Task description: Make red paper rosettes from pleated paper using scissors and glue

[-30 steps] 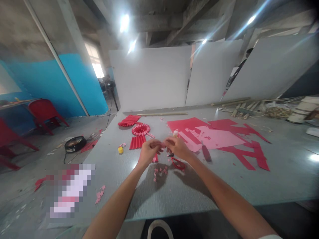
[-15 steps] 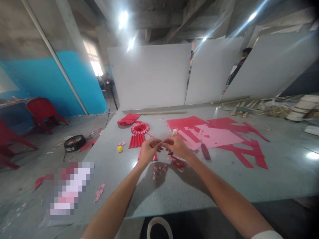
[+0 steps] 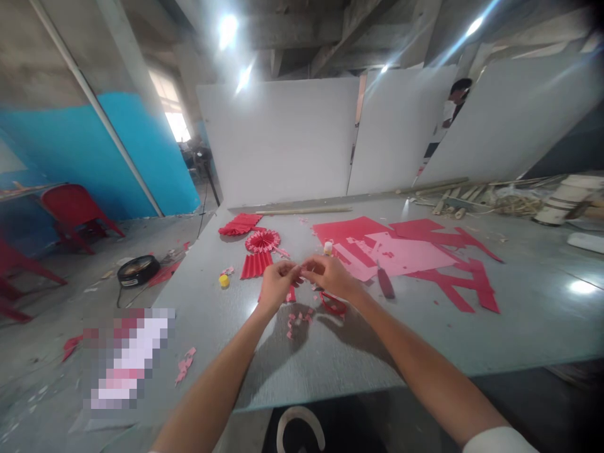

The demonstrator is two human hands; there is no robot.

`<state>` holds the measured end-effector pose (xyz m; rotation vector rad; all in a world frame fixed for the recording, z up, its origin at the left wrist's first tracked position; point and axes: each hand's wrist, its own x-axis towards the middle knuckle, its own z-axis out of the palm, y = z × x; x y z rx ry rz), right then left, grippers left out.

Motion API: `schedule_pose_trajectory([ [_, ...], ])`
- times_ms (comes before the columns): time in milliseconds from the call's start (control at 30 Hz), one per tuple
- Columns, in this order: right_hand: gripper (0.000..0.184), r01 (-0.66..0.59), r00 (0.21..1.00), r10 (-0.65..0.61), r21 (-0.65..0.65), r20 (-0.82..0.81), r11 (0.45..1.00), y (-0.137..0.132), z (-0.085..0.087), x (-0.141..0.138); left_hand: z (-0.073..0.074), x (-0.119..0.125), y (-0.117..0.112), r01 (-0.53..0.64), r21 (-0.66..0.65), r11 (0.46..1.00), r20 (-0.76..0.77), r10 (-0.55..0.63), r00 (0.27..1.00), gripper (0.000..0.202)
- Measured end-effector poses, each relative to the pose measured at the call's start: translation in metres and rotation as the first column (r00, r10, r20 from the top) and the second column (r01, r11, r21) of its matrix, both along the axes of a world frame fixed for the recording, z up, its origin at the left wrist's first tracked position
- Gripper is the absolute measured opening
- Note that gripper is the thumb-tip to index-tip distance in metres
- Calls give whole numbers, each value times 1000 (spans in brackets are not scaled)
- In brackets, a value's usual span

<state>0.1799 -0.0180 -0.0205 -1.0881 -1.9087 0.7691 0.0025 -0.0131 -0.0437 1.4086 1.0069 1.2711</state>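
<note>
My left hand [image 3: 278, 286] and my right hand [image 3: 333, 278] meet above the grey table [image 3: 519, 314], their fingertips pinched together on a tiny pink paper piece [image 3: 300, 271]. Just past my right hand stands a small glue bottle [image 3: 328, 248]. Red-handled scissors [image 3: 333, 304] lie under that hand, partly hidden. Pink paper scraps [image 3: 297, 319] are scattered below my wrists. To the left are a pleated red paper rosette [image 3: 262, 241], a red pleated fan [image 3: 256, 265] and a yellow cap [image 3: 224, 281]. A pink sheet [image 3: 406, 255] rests on cut red paper [image 3: 352, 229] to the right, beside a dark red tool [image 3: 385, 283].
A folded red paper piece [image 3: 240, 224] and a long bamboo stick [image 3: 306, 210] lie at the table's far side. White boards [image 3: 278, 141] stand behind it, with a person [image 3: 453, 107] beyond them. Bamboo strips [image 3: 472, 201] lie back right. Red chairs [image 3: 70, 211] stand left.
My hands stay pinched together in about the same place. The whole view has drifted slightly, and the person behind the boards shows more fully.
</note>
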Motion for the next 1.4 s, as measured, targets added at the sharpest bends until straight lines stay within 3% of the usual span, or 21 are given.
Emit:
schedule_pose_trajectory([
  [167, 18, 1, 999, -5, 100, 40, 995, 2, -3, 1, 5, -1, -2, 27, -34, 999, 89, -24, 996, 33],
  [367, 18, -49, 997, 44, 85, 59, 995, 4, -5, 2, 2, -1, -1, 19, -24, 1000, 100, -16, 995, 31],
  [500, 19, -17, 996, 10, 80, 87, 997, 5, -7, 2, -2, -2, 1, -15, -36, 999, 72, 17, 997, 30],
  [733, 22, -34, 994, 26, 77, 103, 996, 7, -11, 2, 2, 0, -2, -9, -57, 998, 63, 13, 998, 32],
  [1000, 23, -37, 994, 27, 95, 106, 995, 4, -4, 3, 1, -1, -1, 10, -63, 998, 52, -7, 999, 36],
  [1233, 33, -30, 1000, 31, -128, 5, 991, 7, -5, 5, 1, -1, 0, -6, -40, 999, 16, 7, 1000, 28],
  [1300, 30, -14, 996, 26, -125, 90, 992, 10, -6, 11, -1, -1, 1, -34, -31, 999, 6, 34, 999, 23],
  [1400, 11, 55, 923, -31, -51, 384, 997, 15, -10, 24, -4, -2, 4, -92, -11, 996, 22, 93, 995, 19],
])
